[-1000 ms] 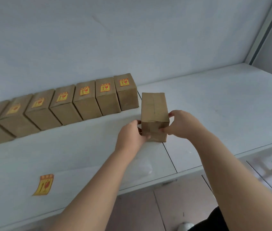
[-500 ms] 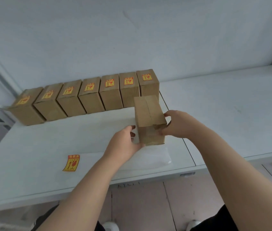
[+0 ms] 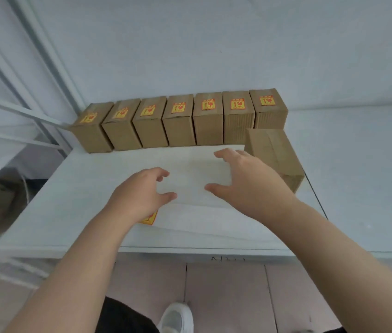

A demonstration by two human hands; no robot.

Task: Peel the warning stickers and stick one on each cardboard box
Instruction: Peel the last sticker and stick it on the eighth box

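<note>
Several brown cardboard boxes (image 3: 180, 121) stand in a row along the back wall, each with a yellow and red warning sticker on top. One more box (image 3: 275, 153), with no sticker showing, stands in front of the row's right end. My right hand (image 3: 245, 183) hovers just left of it, fingers spread, holding nothing. My left hand (image 3: 142, 193) hangs over the white backing sheet (image 3: 197, 174) with loosely curled, empty fingers. A loose warning sticker (image 3: 150, 218) peeks out from under my left wrist.
The white table (image 3: 358, 188) has a seam just right of the lone box. A white metal frame (image 3: 22, 109) rises at the left. The tiled floor and my white shoe (image 3: 177, 318) show below the table's front edge.
Both hands have let go of the plain box, which now stands by the row's right end. My hands have moved left over the backing sheet. The camera has swung left and down.
</note>
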